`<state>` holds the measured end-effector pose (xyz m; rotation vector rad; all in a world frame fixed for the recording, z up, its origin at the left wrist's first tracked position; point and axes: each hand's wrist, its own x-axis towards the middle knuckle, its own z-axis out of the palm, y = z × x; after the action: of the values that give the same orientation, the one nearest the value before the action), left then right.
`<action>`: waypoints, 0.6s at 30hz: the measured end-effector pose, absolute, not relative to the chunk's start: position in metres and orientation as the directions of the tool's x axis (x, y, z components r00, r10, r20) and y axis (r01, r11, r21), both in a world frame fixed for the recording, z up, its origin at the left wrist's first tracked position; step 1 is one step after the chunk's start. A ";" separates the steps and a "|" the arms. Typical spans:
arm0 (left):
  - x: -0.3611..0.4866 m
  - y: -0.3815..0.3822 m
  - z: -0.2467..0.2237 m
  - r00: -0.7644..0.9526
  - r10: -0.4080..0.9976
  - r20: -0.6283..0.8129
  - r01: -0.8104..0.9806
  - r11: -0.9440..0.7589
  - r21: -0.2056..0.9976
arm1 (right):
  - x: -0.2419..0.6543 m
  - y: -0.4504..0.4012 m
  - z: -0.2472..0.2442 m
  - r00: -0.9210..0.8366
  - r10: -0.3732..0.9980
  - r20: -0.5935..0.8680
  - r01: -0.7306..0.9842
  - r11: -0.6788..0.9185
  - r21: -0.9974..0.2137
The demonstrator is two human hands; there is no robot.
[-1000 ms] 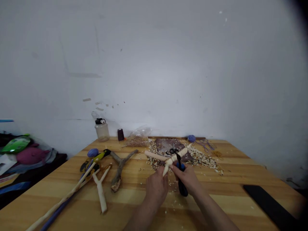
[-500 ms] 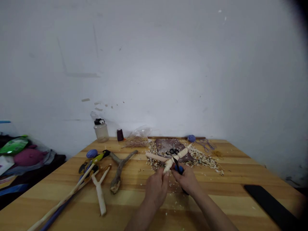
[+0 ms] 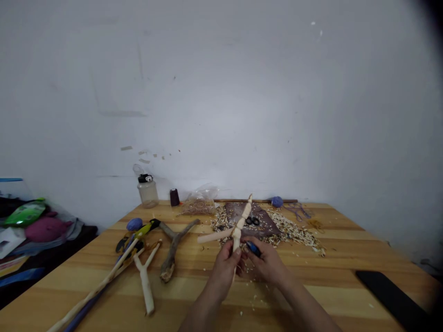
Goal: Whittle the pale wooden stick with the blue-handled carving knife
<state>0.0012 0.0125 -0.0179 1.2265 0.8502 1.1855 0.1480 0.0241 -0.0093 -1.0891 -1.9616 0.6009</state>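
Observation:
My left hand (image 3: 222,268) is wrapped round the lower end of a peeled, pale forked stick (image 3: 247,210). One knobbly prong points up and away; a smoother prong reaches out to the left. Close beside it, my right hand (image 3: 270,263) grips a knife (image 3: 254,249) with a blue and black handle; its blade is hidden from view. Beyond the hands, black-handled scissors (image 3: 252,221) rest on a dark brown sheet (image 3: 268,222) strewn with wood shavings (image 3: 294,230).
Left on the wooden table (image 3: 187,304) lie a bark-covered forked branch (image 3: 172,251), a smaller peeled fork (image 3: 145,281) and long sticks (image 3: 92,293). A bottle (image 3: 147,192), thread spool (image 3: 174,197) and plastic bag (image 3: 199,205) stand behind. A black flat object (image 3: 391,295) lies right.
The forked stick has turned, its knobbly prong swinging from the right to nearly upright. The knife's dark blade, visible against the stick before, has dropped out of sight as my right hand turned.

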 end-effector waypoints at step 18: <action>-0.002 0.003 -0.004 0.170 0.985 0.021 -0.102 -0.004 0.995 | 0.148 0.000 0.022 -0.297 0.880 0.370 0.953 0.299 0.055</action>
<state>-0.0021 0.0029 -0.0044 1.2200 1.0040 1.1374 0.1481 0.0004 0.0216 -1.6701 -2.2997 -0.3865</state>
